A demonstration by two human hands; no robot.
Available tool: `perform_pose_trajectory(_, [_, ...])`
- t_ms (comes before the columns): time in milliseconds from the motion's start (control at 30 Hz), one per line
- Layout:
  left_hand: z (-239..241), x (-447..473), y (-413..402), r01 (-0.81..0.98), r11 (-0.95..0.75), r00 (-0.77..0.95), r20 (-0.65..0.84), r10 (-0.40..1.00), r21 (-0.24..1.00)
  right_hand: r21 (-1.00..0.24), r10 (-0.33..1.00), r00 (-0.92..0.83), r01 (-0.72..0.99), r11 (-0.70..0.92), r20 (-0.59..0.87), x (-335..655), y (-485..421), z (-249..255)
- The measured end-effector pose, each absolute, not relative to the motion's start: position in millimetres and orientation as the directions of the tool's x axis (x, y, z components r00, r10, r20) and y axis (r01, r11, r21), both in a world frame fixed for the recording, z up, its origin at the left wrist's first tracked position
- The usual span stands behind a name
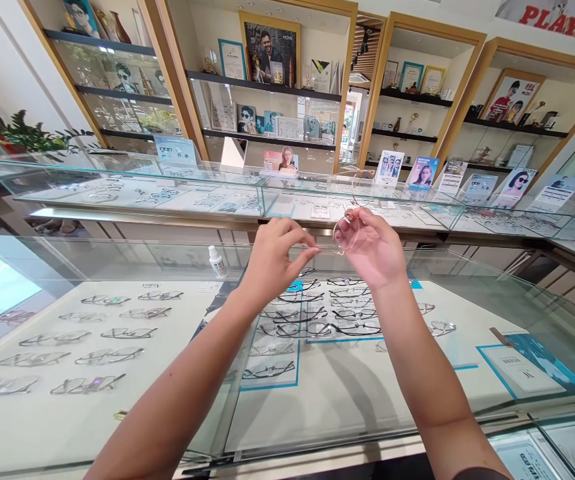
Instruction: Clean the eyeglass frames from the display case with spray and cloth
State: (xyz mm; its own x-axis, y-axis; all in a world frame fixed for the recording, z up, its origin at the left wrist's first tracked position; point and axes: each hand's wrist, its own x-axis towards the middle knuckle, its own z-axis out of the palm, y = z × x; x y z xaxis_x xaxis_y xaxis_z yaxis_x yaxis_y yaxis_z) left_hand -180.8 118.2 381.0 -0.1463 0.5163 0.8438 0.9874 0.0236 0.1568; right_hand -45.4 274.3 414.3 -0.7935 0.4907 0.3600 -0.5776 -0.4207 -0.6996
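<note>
A thin-rimmed pair of glasses (pixel 340 252) was held up above the glass-topped desk (pixel 337 407), between the two hands. A slim part of the frame was pinched by the left hand (pixel 282 250) between thumb and forefinger, the other fingers being loosely bent; which part was pinched could not be made out. The upper rim was gripped by the right hand (pixel 376 248) with thumb and curled fingertips, the palm being turned toward the camera. Such a light grip was presumably used so that the delicate frame could be steadied from both sides.

Beneath the glass, rows of spectacles (pixel 110 356) were set out at the left, apparently spaced so that each could be viewed singly. Those in the middle were packed more closely, partly over a blue-edged card (pixel 270 385), perhaps for grouping. A small white bottle (pixel 218 262) was placed beyond the rows.
</note>
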Motion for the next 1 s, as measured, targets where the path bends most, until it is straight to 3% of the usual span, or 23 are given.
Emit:
perform_pose_trajectory(200, [390.1,-172.3,109.3,0.955,-0.096,-0.17,0.781,0.6,0.282,-0.74,0.493,-0.778,-0.583,-0.337,0.389,-40.4,270.4,416.1])
perform_pose_trajectory(300, [385.6,-189.2,101.6,0.932,-0.084,-0.248,0.79,0.56,0.352,-0.752,0.499,-0.775,-0.579,-0.314,0.387,-38.7,271.8,415.5])
perform_pose_trajectory(433, [346.0,-243.6,76.5,0.859,0.205,-0.512,0.794,0.328,0.469,-0.761,0.51,-0.76,-0.588,-0.274,0.404,-39.5,273.2,414.0])
perform_pose_trajectory(500, [315.3,-275.7,59.3,0.716,0.401,-0.649,0.756,0.081,0.571,-0.758,0.493,-0.764,-0.591,-0.275,0.417,-40.1,271.6,413.8])
perform_pose_trajectory(567, [284.9,-304.9,44.4,0.535,0.541,-0.736,0.673,-0.078,0.648,-0.768,0.459,-0.779,-0.581,-0.27,0.428,-39.9,268.8,413.7])
perform_pose_trajectory(633, [259.2,-328.8,35.5,0.398,0.574,-0.852,0.52,-0.058,0.716,-0.792,0.418,-0.799,-0.558,-0.248,0.433,-38.6,265.4,413.3])
perform_pose_trajectory(733, [232.0,-353.8,34.2,0.349,0.543,-0.921,0.387,0.048,0.764,-0.827,0.37,-0.816,-0.532,-0.182,0.443,-34.2,261.0,412.6])
perform_pose_trajectory(867, [212.0,-369.4,40.7,0.324,0.508,-0.946,0.281,0.162,0.798,-0.862,0.286,-0.826,-0.506,0.002,0.486,-26.3,257.9,414.3])
perform_pose_trajectory(1000, [206.4,-370.2,41.5,0.305,0.514,-0.952,0.253,0.171,0.802,-0.862,0.251,-0.825,-0.489,0.131,0.506,-22.0,256.8,413.5])
